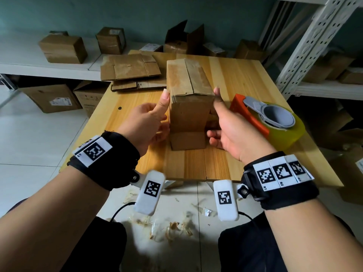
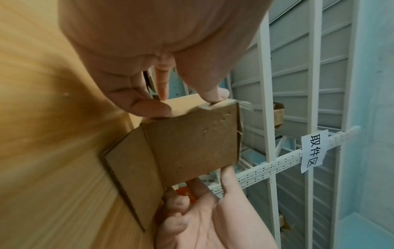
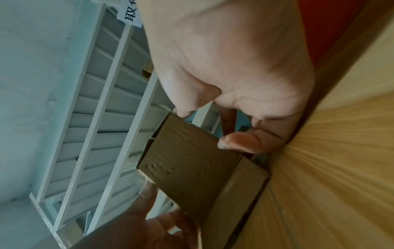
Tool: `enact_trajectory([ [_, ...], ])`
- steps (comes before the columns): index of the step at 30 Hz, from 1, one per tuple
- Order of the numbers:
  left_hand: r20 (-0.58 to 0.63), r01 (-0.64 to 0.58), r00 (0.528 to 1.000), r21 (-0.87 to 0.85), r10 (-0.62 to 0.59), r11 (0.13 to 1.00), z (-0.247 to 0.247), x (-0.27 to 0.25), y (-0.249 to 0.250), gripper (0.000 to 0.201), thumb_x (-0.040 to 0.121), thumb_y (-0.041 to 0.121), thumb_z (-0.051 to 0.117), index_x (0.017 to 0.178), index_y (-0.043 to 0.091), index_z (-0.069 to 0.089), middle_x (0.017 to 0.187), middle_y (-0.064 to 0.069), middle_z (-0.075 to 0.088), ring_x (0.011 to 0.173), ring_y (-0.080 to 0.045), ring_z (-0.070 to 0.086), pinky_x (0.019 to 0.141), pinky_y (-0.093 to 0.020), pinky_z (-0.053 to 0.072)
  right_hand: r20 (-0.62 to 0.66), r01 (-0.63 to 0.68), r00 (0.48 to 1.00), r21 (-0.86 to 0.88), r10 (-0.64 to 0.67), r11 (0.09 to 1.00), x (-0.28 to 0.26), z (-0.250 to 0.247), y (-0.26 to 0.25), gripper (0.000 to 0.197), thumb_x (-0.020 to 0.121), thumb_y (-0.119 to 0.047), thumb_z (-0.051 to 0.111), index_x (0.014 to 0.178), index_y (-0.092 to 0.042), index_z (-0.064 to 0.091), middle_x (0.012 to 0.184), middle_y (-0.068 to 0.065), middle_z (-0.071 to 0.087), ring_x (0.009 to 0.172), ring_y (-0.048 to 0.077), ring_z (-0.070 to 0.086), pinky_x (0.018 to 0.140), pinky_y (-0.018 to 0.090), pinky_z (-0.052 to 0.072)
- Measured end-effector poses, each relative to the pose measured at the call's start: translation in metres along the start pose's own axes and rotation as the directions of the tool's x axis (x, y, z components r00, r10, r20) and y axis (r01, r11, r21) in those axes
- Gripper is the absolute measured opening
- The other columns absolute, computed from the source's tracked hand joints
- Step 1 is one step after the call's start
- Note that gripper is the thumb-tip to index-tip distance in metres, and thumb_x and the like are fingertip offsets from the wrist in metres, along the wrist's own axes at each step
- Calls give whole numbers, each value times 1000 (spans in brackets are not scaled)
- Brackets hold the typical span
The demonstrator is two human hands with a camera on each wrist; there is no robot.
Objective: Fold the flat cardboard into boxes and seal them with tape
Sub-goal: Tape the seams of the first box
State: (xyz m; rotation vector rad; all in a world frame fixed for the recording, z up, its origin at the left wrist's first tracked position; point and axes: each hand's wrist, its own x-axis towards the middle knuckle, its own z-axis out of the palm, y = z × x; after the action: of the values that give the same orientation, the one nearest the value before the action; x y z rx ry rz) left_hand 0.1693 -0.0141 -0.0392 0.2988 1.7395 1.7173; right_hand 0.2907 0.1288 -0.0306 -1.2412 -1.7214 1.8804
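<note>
Cardboard box (image 1: 189, 99) standing upright on the wooden table (image 1: 245, 79), being squared between both hands. Left hand (image 1: 146, 122) pressing its thumb flat against the left upper edge, fingers curling round the lower left side; right hand (image 1: 227, 126) mirroring it, thumb up along the right edge, fingers bending in toward the lower side. Judging the step: keeping thumb pressure even so the walls are staying square and the top flaps (image 1: 188, 77) are meeting along the centre seam; easing off if a wall starts bowing. Bottom flap (image 1: 187, 141) lying out toward the body, still needing tucking. Sitting just right of the right hand, a tape dispenser (image 1: 269, 116) with yellowish tape, close for sealing. Lying further back left, flat cardboard (image 1: 130, 69) waiting.
</note>
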Motion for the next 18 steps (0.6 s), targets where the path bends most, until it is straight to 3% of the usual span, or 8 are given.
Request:
enact_trajectory([
  [2, -69, -28, 997, 20, 29, 999, 0, -1, 2, 59, 92, 61, 67, 123, 11, 61, 104, -4, 61, 83, -16, 59, 64, -29, 53, -26, 25, 999, 4, -25, 1000, 0, -1, 1, 91, 71, -91, 59, 136, -29, 47, 115, -5, 64, 78, 14, 69, 59, 29, 55],
  [5, -63, -70, 995, 14, 71, 997, 0, 0, 3, 39, 97, 53, 67, 105, 15, 63, 95, -2, 58, 80, -14, 54, 67, -29, 47, -38, 65, 997, 50, -63, 997, 3, -6, 1, 86, 74, -83, 69, 138, -27, 53, 114, -6, 67, 84, 17, 72, 63, 29, 57],
  [8, -15, -94, 995, -14, 94, 995, -1, 1, 2, 27, 103, 45, 63, 99, 19, 60, 81, 2, 52, 67, -11, 47, 58, -26, 40, -26, 147, 989, 79, -145, 986, 3, -10, 3, 46, 88, -66, 71, 116, -29, 65, 113, 0, 75, 84, 18, 72, 67, 30, 57],
  [9, -6, -90, 996, -19, 90, 996, -1, 2, 2, 26, 103, 45, 62, 94, 21, 58, 76, 4, 50, 63, -11, 44, 55, -25, 37, -26, 173, 985, 79, -172, 982, 3, -11, 3, 40, 91, -64, 70, 113, -31, 67, 113, 1, 76, 85, 17, 72, 68, 30, 57],
  [12, -9, -84, 996, -29, 84, 996, -1, 1, 4, 37, 102, 50, 59, 76, 25, 51, 65, 7, 41, 55, -12, 34, 47, -25, 29, -35, 217, 976, 93, -214, 972, 3, -15, 3, 49, 90, -71, 67, 113, -27, 71, 108, 0, 78, 84, 16, 73, 71, 31, 56],
  [16, -31, -142, 989, 11, 142, 990, 0, -3, 7, 53, 101, 63, 50, 62, 26, 46, 61, 5, 34, 52, -14, 28, 47, -25, 23, -38, 309, 951, 77, -307, 948, 2, -19, 2, 50, 95, -70, 59, 78, -24, 65, 80, -1, 68, 73, 14, 64, 71, 33, 51],
  [18, -29, -168, 985, 42, 170, 985, 0, -5, 7, 59, 99, 69, 47, 60, 26, 44, 61, 3, 33, 52, -14, 29, 49, -27, 24, -8, 367, 930, 49, -367, 929, 0, -21, 3, 54, 98, -70, 55, 69, -24, 61, 72, -1, 61, 69, 15, 60, 70, 35, 49],
])
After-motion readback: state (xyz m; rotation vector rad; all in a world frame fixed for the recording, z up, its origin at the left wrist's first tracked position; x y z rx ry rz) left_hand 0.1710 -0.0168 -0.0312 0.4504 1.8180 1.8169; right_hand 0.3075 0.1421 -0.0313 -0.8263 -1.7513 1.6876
